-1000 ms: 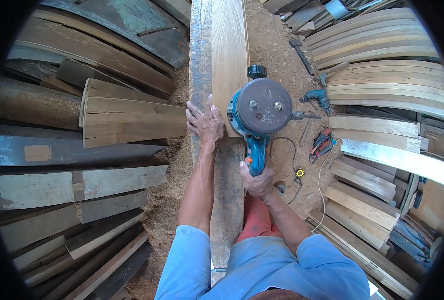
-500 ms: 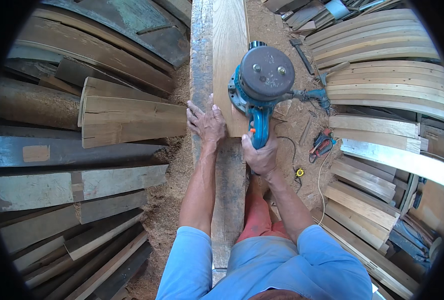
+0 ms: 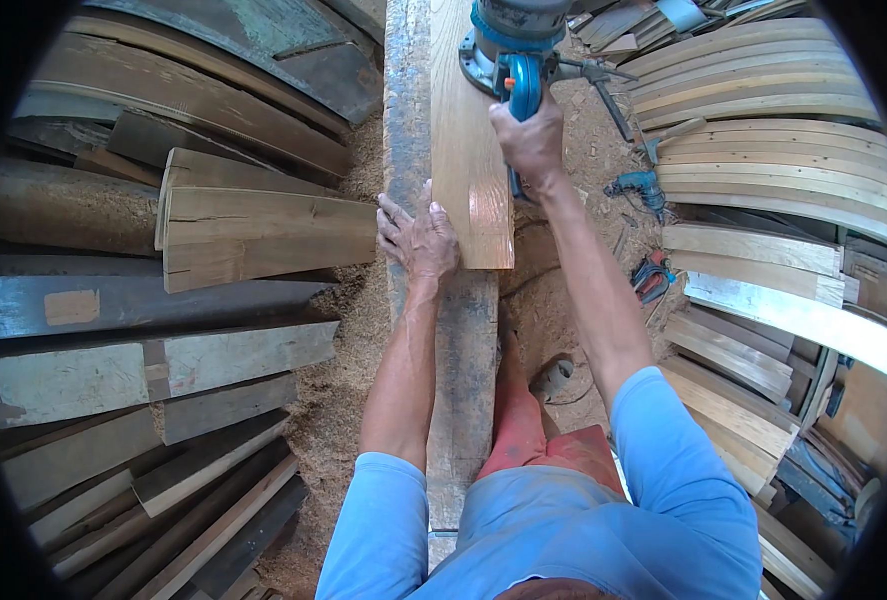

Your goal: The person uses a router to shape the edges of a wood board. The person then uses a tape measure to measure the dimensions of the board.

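Note:
My right hand [image 3: 530, 140] is wrapped round the blue handle of a router [image 3: 516, 42], a power tool with a round base and grey top, partly cut off by the upper edge of the picture. The router sits over the right edge of a light wooden board [image 3: 459, 160]. That board lies lengthwise on a narrow, worn workbench [image 3: 456, 380]. My left hand [image 3: 421, 235] rests with fingers spread on the board's left edge near its close end. Nothing is held in it.
Long timber pieces [image 3: 264, 235] are stacked at the left. Curved slats [image 3: 764, 155] and shorter planks [image 3: 734, 355] fill the right. On the sawdust-covered floor lie a blue drill [image 3: 641, 190], a red-and-dark tool [image 3: 652, 277] and a hammer [image 3: 674, 135].
My right hand has pushed the router away from me along the board's right edge, and that arm is now stretched out. My left hand stays at almost the same spot.

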A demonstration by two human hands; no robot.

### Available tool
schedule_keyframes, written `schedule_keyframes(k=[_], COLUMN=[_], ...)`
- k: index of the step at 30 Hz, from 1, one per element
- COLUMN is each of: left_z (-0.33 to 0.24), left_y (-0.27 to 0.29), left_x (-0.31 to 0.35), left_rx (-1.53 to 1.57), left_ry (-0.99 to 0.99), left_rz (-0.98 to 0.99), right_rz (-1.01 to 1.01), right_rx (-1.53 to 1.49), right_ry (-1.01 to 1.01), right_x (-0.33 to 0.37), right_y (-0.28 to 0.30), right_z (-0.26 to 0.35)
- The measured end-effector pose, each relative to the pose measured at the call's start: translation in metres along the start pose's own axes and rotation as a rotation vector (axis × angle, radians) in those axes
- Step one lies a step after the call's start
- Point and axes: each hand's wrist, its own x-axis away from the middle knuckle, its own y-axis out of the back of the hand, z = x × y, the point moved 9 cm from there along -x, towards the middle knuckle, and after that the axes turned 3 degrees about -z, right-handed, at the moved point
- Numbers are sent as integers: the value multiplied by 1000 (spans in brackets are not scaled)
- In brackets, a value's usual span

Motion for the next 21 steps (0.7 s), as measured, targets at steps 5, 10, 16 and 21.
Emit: schedule_keyframes(k=[5, 10, 16, 21], left_z=[-2, 1, 4, 5], left_y=[0, 0, -2, -4], left_x=[0, -1, -5, -8], left_rx=[-7, -2, -19, -33], left_ry=[3, 5, -2, 9], left_rz=[10, 9, 2, 16], right_rz=[-2, 54, 112, 135], right_rx=[40, -11, -17, -30], right_ry=[-1, -154, -169, -269], right_x=[14, 104, 239, 324], right_y=[6, 32, 71, 97], right_z=[3, 16, 33, 47])
